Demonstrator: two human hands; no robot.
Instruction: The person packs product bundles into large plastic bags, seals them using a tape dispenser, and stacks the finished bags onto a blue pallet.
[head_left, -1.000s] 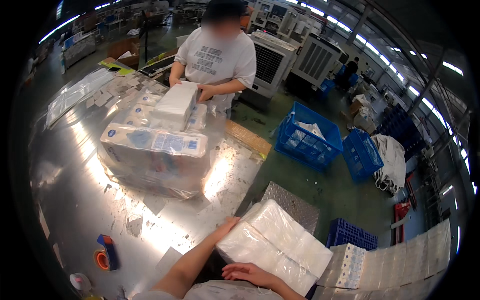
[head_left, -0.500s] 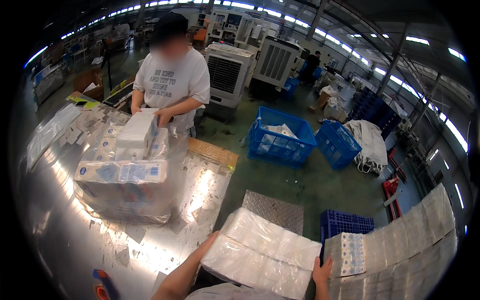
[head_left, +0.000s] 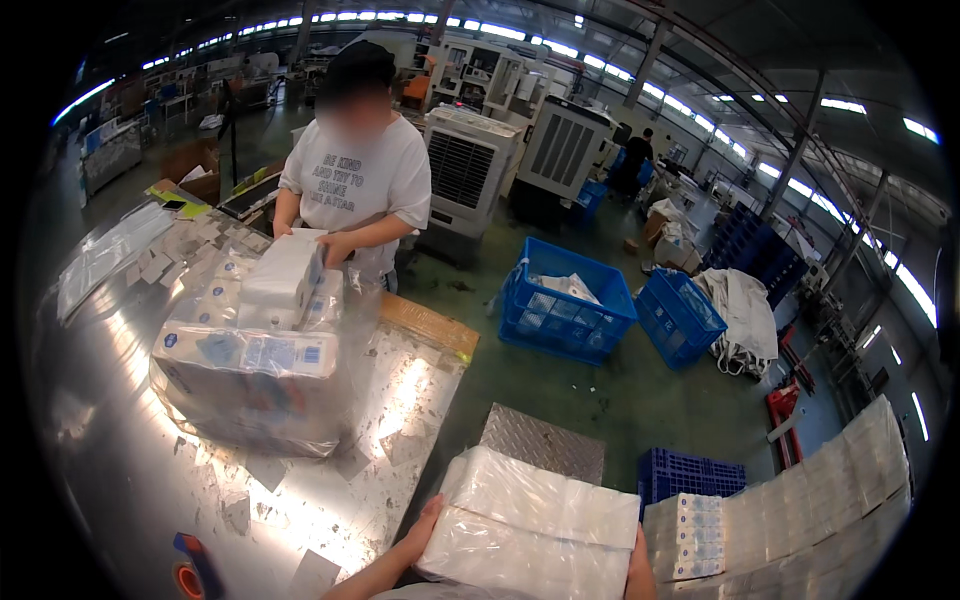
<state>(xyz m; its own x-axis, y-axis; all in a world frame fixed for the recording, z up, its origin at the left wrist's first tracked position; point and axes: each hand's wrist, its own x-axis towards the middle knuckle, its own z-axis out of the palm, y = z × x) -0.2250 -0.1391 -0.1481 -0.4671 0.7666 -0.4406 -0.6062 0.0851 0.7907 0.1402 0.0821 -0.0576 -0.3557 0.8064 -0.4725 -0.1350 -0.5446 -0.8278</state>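
A large bale of white tissue packs in clear plastic [head_left: 540, 515] is held level in front of my body. My left hand [head_left: 424, 528] grips its left end. My right hand [head_left: 638, 570] presses against its right end, fingers partly hidden by the bale. To the left, on the metal table, stands an open clear plastic bag filled with tissue packs [head_left: 245, 385]. Behind that bag a co-worker in a white T-shirt [head_left: 365, 165] has both hands on a white pack [head_left: 280, 268] lying on top.
A metal table [head_left: 120, 440] with a tape dispenser [head_left: 195, 570] spans the left side. On my right is a long stack of wrapped packs [head_left: 790, 510] by a dark blue pallet [head_left: 690, 470]. Blue crates [head_left: 565, 320] and a metal plate [head_left: 540, 440] lie ahead on the floor.
The whole view has shifted slightly, so the scene sits lower. The bale and both my hands are a little lower in the picture, my grip kept. The co-worker's hands stay on the white pack.
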